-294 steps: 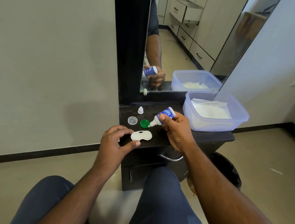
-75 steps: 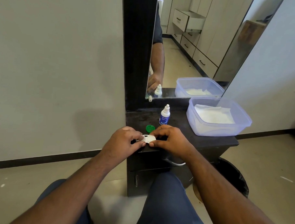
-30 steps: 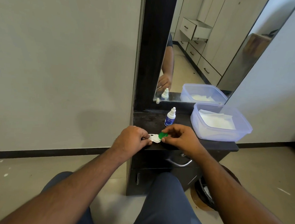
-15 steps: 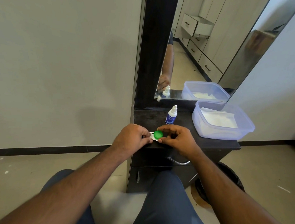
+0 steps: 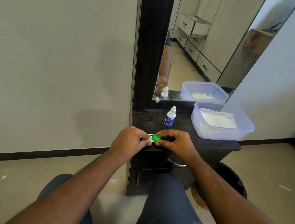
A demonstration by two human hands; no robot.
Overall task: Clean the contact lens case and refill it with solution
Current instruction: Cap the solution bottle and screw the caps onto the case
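Both grips on seemingly capped case [image 5: 150, 139].

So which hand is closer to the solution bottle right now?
Right. The right hand sits just in front of the solution bottle, pinching the green cap; the left hand is further left, holding the lens case.

Clear tub [image 5: 244, 131] holding white tissue [image 5: 217, 119] on dark cabinet [image 5: 214, 146]; mirror [image 5: 205, 46] behind; black bin [image 5: 231, 181] beside
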